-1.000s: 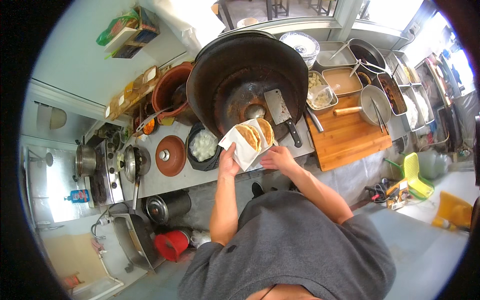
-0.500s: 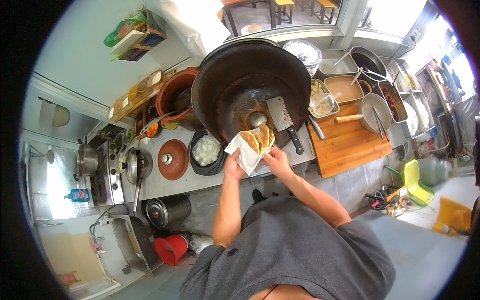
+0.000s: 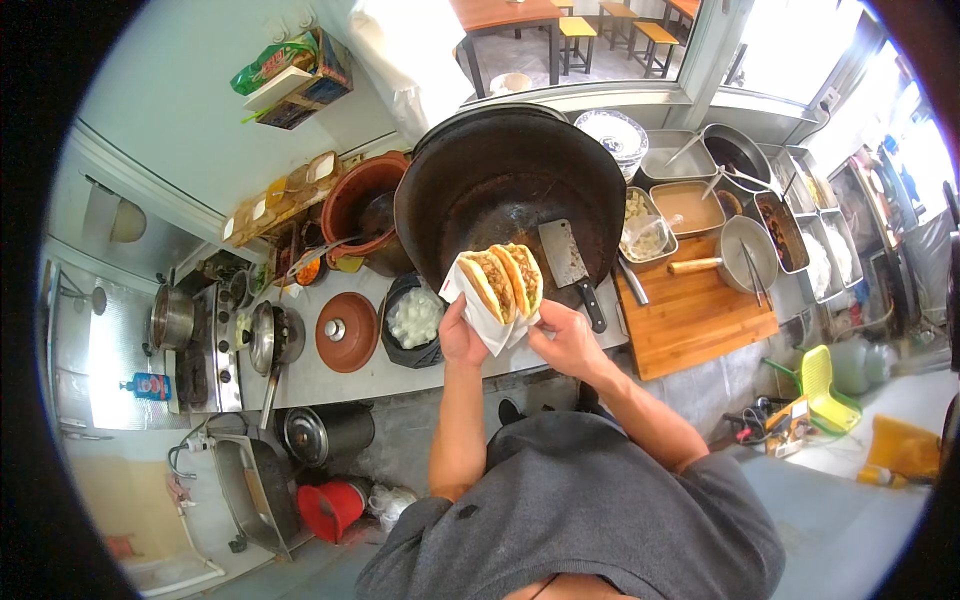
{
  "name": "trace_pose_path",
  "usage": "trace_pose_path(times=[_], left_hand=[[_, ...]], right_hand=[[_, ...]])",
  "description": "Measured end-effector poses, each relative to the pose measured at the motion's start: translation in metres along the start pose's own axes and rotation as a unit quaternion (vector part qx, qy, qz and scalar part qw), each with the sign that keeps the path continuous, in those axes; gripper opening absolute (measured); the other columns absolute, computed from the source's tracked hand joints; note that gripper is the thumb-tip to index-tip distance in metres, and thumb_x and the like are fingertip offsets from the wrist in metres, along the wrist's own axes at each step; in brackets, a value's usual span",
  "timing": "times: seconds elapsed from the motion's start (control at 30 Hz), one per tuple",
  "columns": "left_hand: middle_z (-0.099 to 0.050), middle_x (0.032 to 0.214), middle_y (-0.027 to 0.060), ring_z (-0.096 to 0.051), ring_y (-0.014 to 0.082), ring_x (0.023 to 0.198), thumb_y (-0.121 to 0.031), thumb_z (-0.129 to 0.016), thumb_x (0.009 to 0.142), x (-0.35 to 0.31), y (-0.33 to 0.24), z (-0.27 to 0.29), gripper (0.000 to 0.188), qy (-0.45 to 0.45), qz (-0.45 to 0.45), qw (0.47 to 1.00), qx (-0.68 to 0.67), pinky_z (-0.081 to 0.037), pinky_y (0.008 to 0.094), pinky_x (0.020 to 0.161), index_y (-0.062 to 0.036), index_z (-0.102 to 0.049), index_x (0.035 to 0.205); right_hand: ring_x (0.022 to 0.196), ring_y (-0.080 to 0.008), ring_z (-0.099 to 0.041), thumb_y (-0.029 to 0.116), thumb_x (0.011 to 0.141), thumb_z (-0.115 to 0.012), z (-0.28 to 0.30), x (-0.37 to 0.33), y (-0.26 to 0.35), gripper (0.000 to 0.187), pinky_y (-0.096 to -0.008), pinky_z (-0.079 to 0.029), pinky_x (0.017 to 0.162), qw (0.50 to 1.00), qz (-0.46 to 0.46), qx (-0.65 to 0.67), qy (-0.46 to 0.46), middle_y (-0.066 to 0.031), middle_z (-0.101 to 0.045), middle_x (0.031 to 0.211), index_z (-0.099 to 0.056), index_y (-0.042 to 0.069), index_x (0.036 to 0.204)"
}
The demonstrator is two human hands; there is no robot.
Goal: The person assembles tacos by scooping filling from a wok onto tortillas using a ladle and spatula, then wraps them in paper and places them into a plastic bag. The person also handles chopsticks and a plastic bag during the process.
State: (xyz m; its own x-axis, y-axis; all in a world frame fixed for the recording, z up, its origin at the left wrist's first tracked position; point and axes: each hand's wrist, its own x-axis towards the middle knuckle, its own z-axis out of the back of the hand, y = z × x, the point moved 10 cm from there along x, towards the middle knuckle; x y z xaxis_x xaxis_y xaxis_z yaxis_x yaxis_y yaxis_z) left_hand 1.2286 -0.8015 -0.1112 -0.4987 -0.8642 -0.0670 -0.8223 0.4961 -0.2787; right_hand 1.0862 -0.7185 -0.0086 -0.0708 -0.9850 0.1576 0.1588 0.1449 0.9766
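Two flatbreads (image 3: 500, 278) stuffed with chopped brown filling stand side by side in a white paper bag (image 3: 489, 333), their filled edges facing up. My left hand (image 3: 463, 334) is closed around the bag's left side. My right hand (image 3: 563, 342) pinches its lower right side. Both hands are at the near rim of a large dark round pan (image 3: 425, 200). Right of the flatbreads, a cleaver (image 3: 566, 255) with a black handle lies over the pan's edge, close to my right hand.
Left are a bowl of white pieces (image 3: 414, 316), a brown lid (image 3: 347, 331) and a clay pot (image 3: 345, 205). A wooden board (image 3: 680, 325) on the right carries a saucepan (image 3: 748, 248) with tongs. Trays of ingredients (image 3: 690, 207) and stacked plates (image 3: 612, 138) stand behind.
The bag of flatbreads has come up and tilted, so more filling shows. The ladle bowl seen behind them before is now out of sight. The whole view has shifted slightly.
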Motion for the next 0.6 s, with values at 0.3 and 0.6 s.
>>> trace_pose_path(times=[0.3,0.6], left_hand=[[-0.050,0.156,0.0161,-0.050,0.0343,0.142,-0.024,-0.045,0.109,0.002,-0.009,-0.028,0.052,0.018,-0.034,0.999,-0.016,-0.039,0.0535,0.120,-0.0029,-0.039,0.156],[-0.045,0.160,0.0172,-0.043,0.0360,0.148,-0.025,-0.042,0.109,-0.009,-0.014,-0.031,0.052,0.054,-0.033,0.994,-0.089,-0.032,0.0574,0.124,-0.0047,-0.041,0.157]], right_hand=[[0.088,-0.0082,-0.064,0.015,0.103,-0.068,-0.002,0.008,0.006,0.050,-0.0248,-0.054,0.072,0.969,-0.061,0.222,-0.085,-0.0071,-0.072,0.108,-0.048,-0.005,0.145],[0.107,-0.0111,-0.065,0.010,0.102,-0.067,-0.018,0.023,0.011,0.045,-0.0297,-0.055,0.093,0.964,-0.043,0.262,-0.018,-0.0067,-0.070,0.121,-0.055,-0.004,0.143]])
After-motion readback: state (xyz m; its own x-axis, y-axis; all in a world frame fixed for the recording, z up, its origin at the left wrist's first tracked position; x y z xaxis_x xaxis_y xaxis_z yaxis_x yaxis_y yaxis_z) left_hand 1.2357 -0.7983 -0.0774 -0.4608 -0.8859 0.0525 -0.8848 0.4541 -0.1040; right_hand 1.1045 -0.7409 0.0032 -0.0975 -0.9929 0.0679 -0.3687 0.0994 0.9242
